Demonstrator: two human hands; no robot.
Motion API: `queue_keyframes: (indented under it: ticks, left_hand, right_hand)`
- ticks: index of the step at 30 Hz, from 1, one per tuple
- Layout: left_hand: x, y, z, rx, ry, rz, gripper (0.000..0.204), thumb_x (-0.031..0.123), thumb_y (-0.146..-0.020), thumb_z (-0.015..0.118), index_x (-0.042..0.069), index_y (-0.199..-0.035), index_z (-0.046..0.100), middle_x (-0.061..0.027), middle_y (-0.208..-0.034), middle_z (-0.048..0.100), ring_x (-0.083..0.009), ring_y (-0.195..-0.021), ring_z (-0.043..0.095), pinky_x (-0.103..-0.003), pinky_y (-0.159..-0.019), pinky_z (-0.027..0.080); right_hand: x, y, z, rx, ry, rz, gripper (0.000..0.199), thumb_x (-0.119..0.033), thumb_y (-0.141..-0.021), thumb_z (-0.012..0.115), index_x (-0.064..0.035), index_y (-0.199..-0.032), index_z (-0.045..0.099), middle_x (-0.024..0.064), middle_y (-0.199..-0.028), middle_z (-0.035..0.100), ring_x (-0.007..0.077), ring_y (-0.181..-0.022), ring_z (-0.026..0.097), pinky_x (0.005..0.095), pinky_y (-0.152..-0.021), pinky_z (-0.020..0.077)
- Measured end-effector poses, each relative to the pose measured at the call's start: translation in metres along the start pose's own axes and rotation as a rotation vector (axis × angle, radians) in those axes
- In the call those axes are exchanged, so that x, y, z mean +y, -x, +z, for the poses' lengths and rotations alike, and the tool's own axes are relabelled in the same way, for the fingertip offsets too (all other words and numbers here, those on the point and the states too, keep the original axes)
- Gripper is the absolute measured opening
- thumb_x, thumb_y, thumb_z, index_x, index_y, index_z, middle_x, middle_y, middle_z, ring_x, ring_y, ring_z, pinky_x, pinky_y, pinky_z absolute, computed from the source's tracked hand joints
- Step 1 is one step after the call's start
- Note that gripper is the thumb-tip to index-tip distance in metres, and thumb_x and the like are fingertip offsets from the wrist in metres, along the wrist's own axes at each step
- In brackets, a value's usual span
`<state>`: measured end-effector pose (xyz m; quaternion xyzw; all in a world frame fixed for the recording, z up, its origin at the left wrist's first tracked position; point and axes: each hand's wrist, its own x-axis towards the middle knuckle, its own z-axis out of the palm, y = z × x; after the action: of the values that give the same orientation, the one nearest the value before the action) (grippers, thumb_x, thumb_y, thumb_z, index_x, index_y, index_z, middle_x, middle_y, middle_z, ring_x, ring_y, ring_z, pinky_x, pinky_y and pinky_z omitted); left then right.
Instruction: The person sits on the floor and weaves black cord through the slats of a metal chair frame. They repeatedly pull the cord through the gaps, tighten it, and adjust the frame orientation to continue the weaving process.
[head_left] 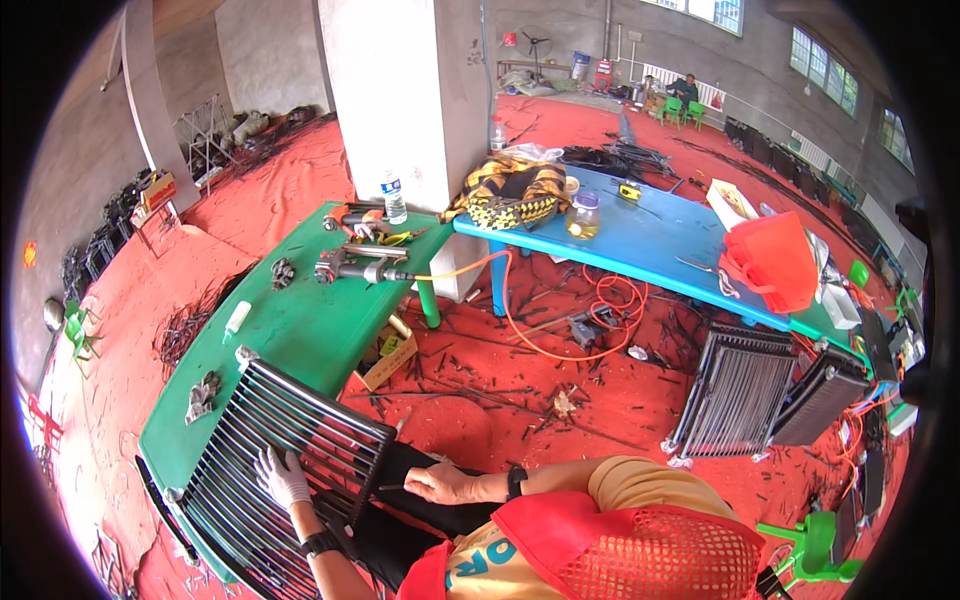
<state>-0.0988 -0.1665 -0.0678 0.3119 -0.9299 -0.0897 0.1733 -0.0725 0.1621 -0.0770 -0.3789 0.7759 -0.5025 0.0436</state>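
My left hand (284, 478), in a white glove, lies with fingers stretched out on the thin dark bars of a black slatted frame (313, 421). That frame leans over the edge of the green table (300, 330) and reaches down across my lap. Its visible corners carry pale, wrapped-looking ends. Bare and closed, my right hand (441, 484) is just right of the frame's edge. A short thin piece sticks out from its fingers toward the frame, too small to name.
On the green table are a power drill (350, 268), a water bottle (394, 200), a small white bottle (237, 318) and a crumpled grey glove (203, 396). The blue table (650, 235) bears a jar (583, 216) and red bag (772, 262). Finished-looking frames (735, 390) stand right; an orange hose (520, 335) crosses the littered floor.
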Motion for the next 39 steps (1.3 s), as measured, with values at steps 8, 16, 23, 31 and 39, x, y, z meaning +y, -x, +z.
queue_keyframes:
  ticks: [8, 16, 23, 31, 39]
  left_hand:
    - [0.006, -0.001, -0.006, -0.067, -0.048, -0.02, 0.058, 0.044, -0.088, 0.05, 0.01, -0.135, 0.047, -0.0121, -0.144, 0.039, -0.0312, -0.137, 0.028, -0.048, -0.111, 0.02]
    - [0.032, 0.063, -0.047, -0.127, -0.044, 0.193, 0.051, 0.037, -0.085, 0.057, 0.009, -0.128, 0.052, -0.0151, -0.142, 0.04, -0.0341, -0.136, 0.029, -0.051, -0.11, 0.021]
    - [0.065, 0.154, -0.046, 0.141, 0.05, 0.538, 0.03, 0.022, -0.082, 0.06, 0.002, -0.105, 0.058, -0.0132, -0.123, 0.054, -0.0378, -0.126, 0.042, -0.051, -0.105, 0.03]
    - [0.073, 0.145, -0.05, 0.189, 0.169, 0.558, 0.024, 0.019, -0.075, 0.067, 0.002, -0.091, 0.063, -0.0099, -0.106, 0.062, -0.0375, -0.118, 0.049, -0.05, -0.1, 0.035]
    - [0.073, 0.135, -0.043, 0.248, 0.18, 0.59, 0.024, 0.019, -0.074, 0.069, 0.003, -0.09, 0.062, -0.0096, -0.104, 0.062, -0.0373, -0.115, 0.051, -0.05, -0.098, 0.037]
  right_hand:
    - [0.002, 0.006, 0.006, 0.003, 0.167, -0.11, 0.015, -0.023, -0.091, 0.056, -0.0077, -0.09, 0.055, 0.0129, -0.07, 0.061, 0.0349, -0.065, 0.061, 0.0429, -0.054, 0.0475]
    - [-0.004, 0.002, 0.007, 0.071, 0.112, -0.176, 0.015, -0.021, -0.089, 0.058, -0.0065, -0.087, 0.056, 0.0146, -0.068, 0.061, 0.0356, -0.064, 0.061, 0.0429, -0.054, 0.0477]
    - [-0.006, 0.001, 0.011, 0.037, 0.137, -0.18, 0.016, -0.019, -0.087, 0.06, -0.006, -0.084, 0.051, 0.0147, -0.062, 0.057, 0.0365, -0.058, 0.059, 0.0437, -0.047, 0.0442]
    - [-0.013, 0.001, 0.008, 0.042, 0.141, -0.163, 0.018, -0.021, -0.089, 0.058, -0.0057, -0.082, 0.053, 0.0153, -0.063, 0.058, 0.0361, -0.058, 0.06, 0.0441, -0.049, 0.0459]
    - [-0.014, 0.002, 0.008, 0.055, 0.143, -0.188, 0.016, -0.019, -0.087, 0.061, -0.0063, -0.082, 0.052, 0.014, -0.061, 0.057, 0.0356, -0.057, 0.059, 0.0426, -0.047, 0.0445]
